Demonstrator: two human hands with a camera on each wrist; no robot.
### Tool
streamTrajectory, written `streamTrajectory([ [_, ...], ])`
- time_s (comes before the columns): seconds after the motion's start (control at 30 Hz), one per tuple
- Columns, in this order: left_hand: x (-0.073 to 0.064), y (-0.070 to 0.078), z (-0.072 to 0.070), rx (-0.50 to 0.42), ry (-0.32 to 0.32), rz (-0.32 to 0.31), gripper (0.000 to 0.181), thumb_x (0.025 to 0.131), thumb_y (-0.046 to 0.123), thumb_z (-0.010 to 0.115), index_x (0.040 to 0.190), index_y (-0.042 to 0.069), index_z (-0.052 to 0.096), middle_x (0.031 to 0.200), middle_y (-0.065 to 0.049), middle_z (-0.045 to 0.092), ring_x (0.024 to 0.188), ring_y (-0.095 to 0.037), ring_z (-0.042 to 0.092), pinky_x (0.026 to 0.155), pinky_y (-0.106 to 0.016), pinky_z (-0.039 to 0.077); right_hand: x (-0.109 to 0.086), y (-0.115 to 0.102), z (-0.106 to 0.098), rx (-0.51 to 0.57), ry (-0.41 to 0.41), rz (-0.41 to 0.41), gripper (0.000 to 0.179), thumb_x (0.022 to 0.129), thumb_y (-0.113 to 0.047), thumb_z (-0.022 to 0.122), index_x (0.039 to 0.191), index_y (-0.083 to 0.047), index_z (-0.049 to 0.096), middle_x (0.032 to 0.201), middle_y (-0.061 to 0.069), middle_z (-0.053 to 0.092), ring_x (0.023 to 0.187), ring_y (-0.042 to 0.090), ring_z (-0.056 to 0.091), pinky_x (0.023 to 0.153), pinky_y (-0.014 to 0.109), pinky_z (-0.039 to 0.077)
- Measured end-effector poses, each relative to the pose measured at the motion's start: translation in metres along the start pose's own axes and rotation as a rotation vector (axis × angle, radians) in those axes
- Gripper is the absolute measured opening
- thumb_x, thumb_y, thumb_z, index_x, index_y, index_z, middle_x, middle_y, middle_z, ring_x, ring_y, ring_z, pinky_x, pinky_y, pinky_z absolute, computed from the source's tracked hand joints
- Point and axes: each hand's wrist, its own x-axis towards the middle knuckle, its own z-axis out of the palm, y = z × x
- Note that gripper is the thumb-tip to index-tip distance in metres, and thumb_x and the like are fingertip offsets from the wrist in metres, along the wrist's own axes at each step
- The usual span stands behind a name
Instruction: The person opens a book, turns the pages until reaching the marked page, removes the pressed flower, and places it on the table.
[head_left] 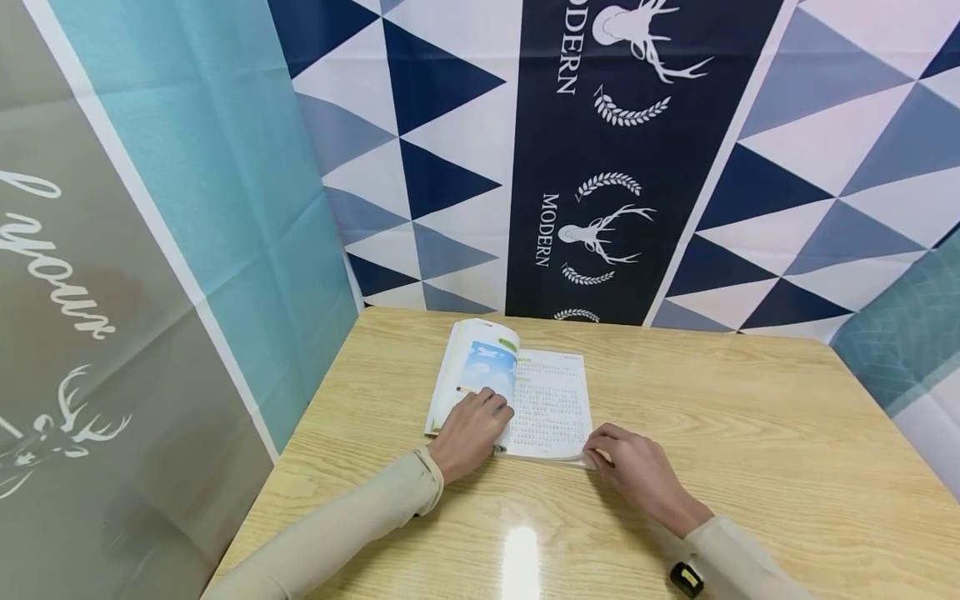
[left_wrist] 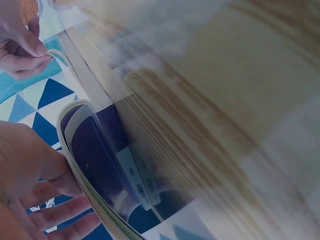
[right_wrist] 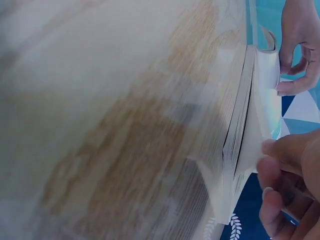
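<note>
An open book lies on the wooden table, its left side curving up from the spine and showing a blue sky picture. My left hand rests on that left page near the spine. In the left wrist view, the fingers of the left hand lie along the curved pages. At the lower right corner of the book, my right hand pinches a page corner between thumb and finger. The right wrist view shows the right hand at the lifted page, with the thick page block below.
The light wooden table extends around the book, with a glare spot near its front. A patterned cloth hangs behind its back edge, and another cloth hangs along the left. A small black and yellow device sits at the right cuff.
</note>
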Motion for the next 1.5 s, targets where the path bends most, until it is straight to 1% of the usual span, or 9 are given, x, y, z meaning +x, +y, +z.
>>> streamTrajectory([
  [0.17, 0.003, 0.003, 0.000, -0.020, 0.019, -0.017, 0.013, 0.086, 0.021, 0.062, 0.094, 0.014, 0.068, 0.093, -0.001, 0.062, 0.086, -0.018, 0.053, 0.069, -0.029, 0.046, 0.001, 0.000, -0.001, -0.001, 0.047, -0.009, 0.010, 0.074, -0.014, 0.081, 0.078, -0.018, 0.073, 0.088, -0.007, 0.066, 0.063, 0.003, 0.058, 0.049, 0.023, 0.045],
  [0.37, 0.006, 0.010, 0.000, 0.035, -0.031, -0.031, 0.052, 0.086, 0.064, 0.050, 0.093, 0.016, 0.066, 0.092, -0.004, 0.055, 0.085, -0.023, 0.050, 0.069, -0.037, 0.047, 0.002, 0.000, -0.003, 0.070, 0.068, 0.045, 0.011, 0.073, -0.017, 0.082, 0.077, -0.021, 0.073, 0.088, -0.010, 0.066, 0.057, -0.003, 0.049, 0.049, 0.019, 0.041],
  [0.53, 0.007, 0.013, -0.001, 0.066, -0.075, -0.045, 0.068, 0.078, 0.078, 0.045, 0.095, 0.015, 0.065, 0.097, -0.007, 0.055, 0.087, -0.026, 0.048, 0.070, -0.040, 0.046, 0.004, -0.001, -0.006, 0.169, 0.099, 0.094, 0.012, 0.075, -0.019, 0.081, 0.081, -0.024, 0.072, 0.088, -0.011, 0.066, 0.054, -0.008, 0.044, 0.049, 0.016, 0.040],
  [0.67, 0.006, 0.014, 0.001, 0.084, -0.068, -0.053, 0.062, 0.082, 0.073, 0.046, 0.091, 0.015, 0.066, 0.096, -0.006, 0.054, 0.087, -0.026, 0.049, 0.071, -0.041, 0.047, 0.006, -0.002, -0.009, 0.200, 0.147, 0.077, 0.012, 0.076, -0.018, 0.080, 0.084, -0.023, 0.072, 0.091, -0.010, 0.066, 0.052, -0.009, 0.042, 0.048, 0.012, 0.037],
  [0.87, 0.007, 0.014, 0.001, 0.064, -0.044, -0.078, 0.034, 0.090, 0.044, 0.050, 0.087, 0.014, 0.065, 0.089, -0.005, 0.055, 0.084, -0.024, 0.051, 0.070, -0.039, 0.045, 0.007, -0.002, -0.012, 0.209, 0.224, 0.076, 0.031, 0.076, -0.016, 0.080, 0.105, -0.012, 0.072, 0.109, -0.001, 0.063, 0.055, -0.007, 0.044, 0.050, 0.010, 0.036],
  [1.0, 0.009, 0.013, -0.002, 0.109, -0.060, -0.102, 0.032, 0.092, 0.036, 0.049, 0.106, 0.012, 0.065, 0.093, -0.005, 0.060, 0.085, -0.022, 0.055, 0.074, -0.038, 0.045, 0.006, -0.001, -0.012, 0.198, 0.183, 0.113, 0.041, 0.075, -0.017, 0.081, 0.114, -0.009, 0.068, 0.114, 0.001, 0.061, 0.055, -0.007, 0.044, 0.048, 0.013, 0.037],
  [1.1, 0.010, 0.012, -0.004, 0.135, -0.050, -0.120, 0.046, 0.092, 0.032, 0.050, 0.130, 0.006, 0.053, 0.093, -0.003, 0.064, 0.085, -0.019, 0.060, 0.076, -0.035, 0.048, 0.003, -0.001, -0.010, 0.199, 0.119, 0.134, 0.039, 0.076, -0.019, 0.080, 0.113, -0.009, 0.069, 0.112, 0.001, 0.062, 0.054, -0.007, 0.044, 0.049, 0.016, 0.038],
  [1.27, 0.009, 0.009, -0.004, 0.080, 0.048, -0.146, 0.065, 0.088, 0.021, 0.050, 0.145, -0.003, 0.028, 0.089, -0.004, 0.061, 0.073, -0.017, 0.060, 0.067, -0.030, 0.050, -0.001, 0.000, -0.006, 0.184, 0.015, 0.153, 0.034, 0.078, -0.021, 0.079, 0.109, -0.011, 0.071, 0.109, -0.001, 0.064, 0.055, -0.007, 0.043, 0.049, 0.019, 0.039],
  [1.5, 0.007, 0.002, -0.004, -0.032, 0.246, -0.199, 0.074, 0.081, 0.013, 0.055, 0.147, 0.003, 0.024, 0.122, -0.017, 0.049, 0.056, -0.015, 0.052, 0.048, -0.026, 0.046, -0.004, 0.000, -0.005, 0.146, -0.122, 0.194, 0.031, 0.079, -0.025, 0.078, 0.107, -0.013, 0.072, 0.111, 0.003, 0.064, 0.057, -0.003, 0.043, 0.050, 0.019, 0.039],
])
